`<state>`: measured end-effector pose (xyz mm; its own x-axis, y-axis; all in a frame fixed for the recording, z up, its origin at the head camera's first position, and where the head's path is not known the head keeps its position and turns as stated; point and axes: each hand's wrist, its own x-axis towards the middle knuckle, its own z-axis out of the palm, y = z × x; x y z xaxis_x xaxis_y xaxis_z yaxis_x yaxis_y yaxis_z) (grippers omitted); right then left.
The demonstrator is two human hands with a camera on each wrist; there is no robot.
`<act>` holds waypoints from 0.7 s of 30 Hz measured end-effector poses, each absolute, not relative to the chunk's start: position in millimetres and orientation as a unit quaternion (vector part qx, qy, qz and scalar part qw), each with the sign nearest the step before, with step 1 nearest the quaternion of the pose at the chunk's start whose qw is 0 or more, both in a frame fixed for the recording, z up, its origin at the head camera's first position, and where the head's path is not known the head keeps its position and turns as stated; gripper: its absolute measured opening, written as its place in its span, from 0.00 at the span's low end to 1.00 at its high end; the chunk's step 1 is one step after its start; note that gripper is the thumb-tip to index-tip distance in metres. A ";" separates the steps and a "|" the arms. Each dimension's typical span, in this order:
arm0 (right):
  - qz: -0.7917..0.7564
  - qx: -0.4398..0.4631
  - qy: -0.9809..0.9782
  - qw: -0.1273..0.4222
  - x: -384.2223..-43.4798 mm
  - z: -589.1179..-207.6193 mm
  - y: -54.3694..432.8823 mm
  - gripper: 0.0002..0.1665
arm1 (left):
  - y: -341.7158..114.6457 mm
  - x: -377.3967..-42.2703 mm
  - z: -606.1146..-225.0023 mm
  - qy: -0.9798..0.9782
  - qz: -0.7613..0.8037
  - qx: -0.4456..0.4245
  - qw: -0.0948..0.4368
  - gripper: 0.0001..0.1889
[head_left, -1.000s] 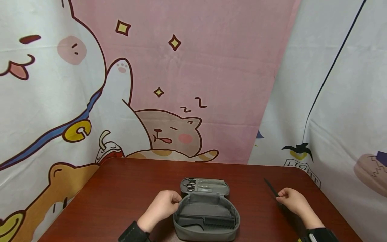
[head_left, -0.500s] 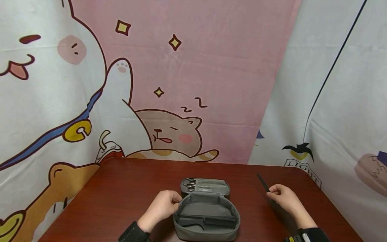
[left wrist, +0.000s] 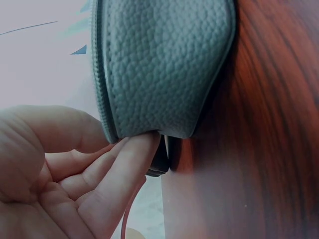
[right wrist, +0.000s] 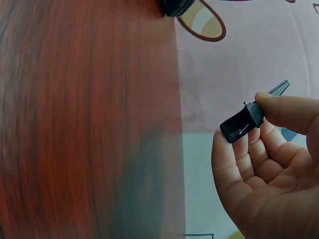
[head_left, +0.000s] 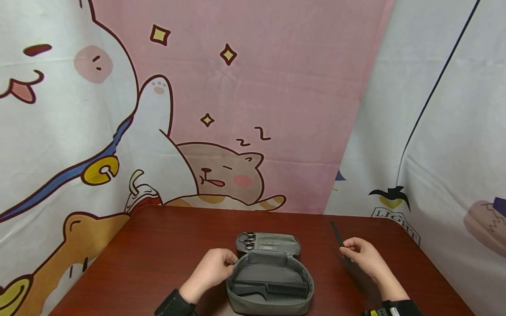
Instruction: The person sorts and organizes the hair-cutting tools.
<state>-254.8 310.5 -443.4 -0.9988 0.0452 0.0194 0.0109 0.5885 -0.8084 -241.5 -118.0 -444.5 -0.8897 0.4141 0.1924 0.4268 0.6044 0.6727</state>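
Observation:
A grey zip case stands with its lid folded back on the brown table. Inside its front part lies a black comb. Several scissor handles show in the lid's pocket. My left hand pinches the case's left side; the left wrist view shows the thumb at the zip edge of the pebbled case wall and fingers under its end. Off to the right, my right hand holds a slim black hair clip between thumb and fingers, raised over the table. Its tapered tip shows past the thumb.
The brown table extends on both sides of the case. Behind it hangs a cartoon-printed cloth, with a white printed cloth at the right. A shadow falls on the tabletop beside my right hand.
My right hand has moved left and slightly away from me with the hair clip, nearer the case. The left hand and the case have stayed in place.

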 end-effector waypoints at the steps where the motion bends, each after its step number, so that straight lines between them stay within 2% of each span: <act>1: 0.455 -0.010 -0.890 0.020 -254.5 -442.9 308.7 0.12 | -117.9 -241.5 -444.6 -0.896 -0.377 -0.235 0.010 0.04; 13: 0.465 0.017 -0.884 0.031 -249.3 -434.3 284.5 0.15 | -117.4 -240.7 -444.6 -0.898 -0.370 -0.238 0.018 0.05; 21: 0.486 0.056 -0.871 0.046 -246.9 -428.8 268.6 0.12 | -114.8 -240.6 -442.1 -0.907 -0.337 -0.248 0.042 0.06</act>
<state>-246.9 268.6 -428.8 -0.9895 -0.0521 0.1345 -0.1419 0.5208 -0.8418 -240.6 -114.8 -442.1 -0.8738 0.4217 0.2423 0.4776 0.6502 0.5909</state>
